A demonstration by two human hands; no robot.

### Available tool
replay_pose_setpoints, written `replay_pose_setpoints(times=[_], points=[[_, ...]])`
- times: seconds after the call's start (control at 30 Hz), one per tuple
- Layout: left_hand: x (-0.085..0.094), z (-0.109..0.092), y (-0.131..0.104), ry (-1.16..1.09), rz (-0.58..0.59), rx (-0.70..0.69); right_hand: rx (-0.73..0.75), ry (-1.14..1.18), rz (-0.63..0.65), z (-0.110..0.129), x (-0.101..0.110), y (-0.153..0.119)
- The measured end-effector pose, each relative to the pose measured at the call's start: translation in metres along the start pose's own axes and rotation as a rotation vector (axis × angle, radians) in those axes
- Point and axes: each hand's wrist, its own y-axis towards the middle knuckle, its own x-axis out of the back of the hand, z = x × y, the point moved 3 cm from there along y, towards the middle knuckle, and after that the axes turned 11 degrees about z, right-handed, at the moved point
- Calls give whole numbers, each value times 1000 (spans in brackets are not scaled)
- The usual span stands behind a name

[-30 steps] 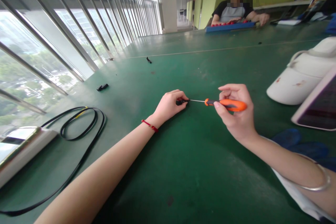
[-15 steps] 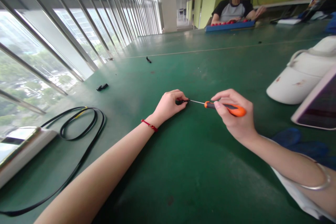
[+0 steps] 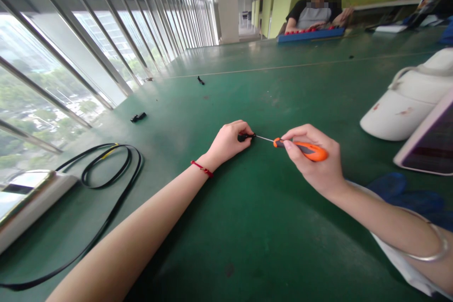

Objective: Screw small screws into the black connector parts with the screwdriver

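My left hand point(image 3: 231, 140) rests on the green table, its thumb and fingers closed on a small black part point(image 3: 244, 137). Most of that part is hidden by the fingers, so its kind does not show. From the right, my right hand point(image 3: 314, 158) grips a screwdriver point(image 3: 311, 152) with an orange and dark grey handle. The thin metal shaft points left, and its tip meets the end of the black part at my left fingertips. Thumb and fingers pinch the front of the handle.
Left lie a looped black cable point(image 3: 132, 174) and a white box-like object point(image 3: 42, 203). Small black pieces point(image 3: 138, 117) sit farther back. A white container point(image 3: 399, 104), a pink-framed device point(image 3: 430, 137) and blue gloves point(image 3: 392, 186) are right. A person point(image 3: 314, 14) sits beyond a blue tray point(image 3: 311, 34).
My right hand has closed its fingers more tightly around the screwdriver handle, which has shifted slightly left and turned. My left hand stays in place on the black part.
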Motion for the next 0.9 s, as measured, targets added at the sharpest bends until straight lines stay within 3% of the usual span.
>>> replay_pose_setpoints(times=[0.2, 0.37, 0.53, 0.73, 0.9], points=[[-1, 0, 0, 6, 3, 4, 114, 33, -57, 1, 1, 2], [-1, -2, 0, 7, 11, 0, 51, -30, 11, 0, -1, 1], [0, -2, 0, 13, 11, 6, 118, 35, -103, 1, 2, 2], [0, -2, 0, 8, 17, 11, 7, -4, 29, 1, 0, 2], [-1, -1, 0, 27, 18, 13, 89, 28, -97, 3, 3, 2]])
